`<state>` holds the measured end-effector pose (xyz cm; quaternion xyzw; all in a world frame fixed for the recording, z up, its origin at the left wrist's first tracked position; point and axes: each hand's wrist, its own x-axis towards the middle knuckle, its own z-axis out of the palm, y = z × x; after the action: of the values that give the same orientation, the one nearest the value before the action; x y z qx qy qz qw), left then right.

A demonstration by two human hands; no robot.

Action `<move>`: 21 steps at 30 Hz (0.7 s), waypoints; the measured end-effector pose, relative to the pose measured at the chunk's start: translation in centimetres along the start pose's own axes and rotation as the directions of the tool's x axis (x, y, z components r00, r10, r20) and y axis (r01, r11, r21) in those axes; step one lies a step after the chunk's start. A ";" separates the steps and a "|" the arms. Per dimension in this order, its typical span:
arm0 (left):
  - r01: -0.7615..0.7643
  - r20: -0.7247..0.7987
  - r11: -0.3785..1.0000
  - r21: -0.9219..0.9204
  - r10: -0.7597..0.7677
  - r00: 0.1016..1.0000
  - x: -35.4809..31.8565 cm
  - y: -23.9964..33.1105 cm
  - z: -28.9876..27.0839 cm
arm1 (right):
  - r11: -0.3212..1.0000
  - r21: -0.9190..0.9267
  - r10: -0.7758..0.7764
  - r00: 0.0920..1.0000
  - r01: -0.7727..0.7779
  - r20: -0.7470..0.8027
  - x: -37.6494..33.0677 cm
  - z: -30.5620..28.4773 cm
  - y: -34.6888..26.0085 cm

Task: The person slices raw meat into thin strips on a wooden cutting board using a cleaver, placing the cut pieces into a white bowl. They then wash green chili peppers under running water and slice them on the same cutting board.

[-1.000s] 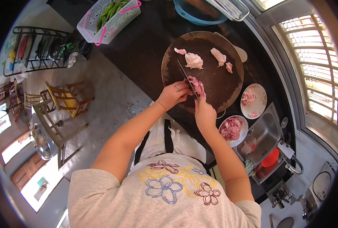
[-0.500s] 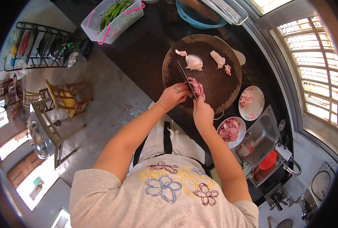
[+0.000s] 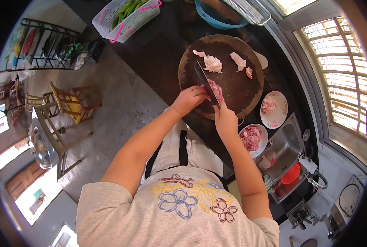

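Observation:
On a round, dark wooden chopping board (image 3: 243,92) lies sliced pink meat (image 3: 216,91), against the right side of a knife. My right hand (image 3: 226,120) is closed round the handle of this knife (image 3: 207,82), whose dark broad blade points away and to the left. Left of the blade, my left hand (image 3: 190,100) has its fingers bent together over a piece of meat, mostly hidden under them; a ring shows on one finger. Farther up the board are a pale lump of fatty meat (image 3: 213,64), a longer pale strip (image 3: 238,61) and two small scraps.
Right of the board stand a bowl of cut meat (image 3: 251,138) and a flowered plate (image 3: 274,110) with more meat. Beyond them is a steel sink (image 3: 285,142) holding a red bowl (image 3: 291,174). At the back are a white basket (image 3: 127,26) of green peppers and a blue basin (image 3: 220,18).
The knife blade has tilted, so more of its flat side shows. Both hands stay close to the meat, the right slightly lower. The whole view has shifted a little.

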<state>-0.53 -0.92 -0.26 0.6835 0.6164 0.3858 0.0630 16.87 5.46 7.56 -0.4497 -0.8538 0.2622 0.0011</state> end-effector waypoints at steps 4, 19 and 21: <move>0.017 0.009 1.000 -0.001 -0.017 1.000 -0.1 -0.5 0.2 | 1.000 -0.015 -0.010 1.000 0.010 0.001 -0.3 0.8 0.5; 0.039 0.059 0.999 -0.001 -0.039 0.997 -0.2 -1.0 0.5 | 0.995 0.074 -0.054 0.993 0.063 -0.107 3.3 3.9 -0.2; 0.041 0.054 0.999 -0.003 -0.041 0.998 0.0 -1.0 0.4 | 0.999 -0.012 0.045 0.999 -0.045 0.026 0.2 1.7 0.2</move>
<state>-1.04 -0.54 -1.08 0.6810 0.6275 0.3669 0.0889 16.44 4.96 5.95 -0.4653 -0.8449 0.2632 -0.0184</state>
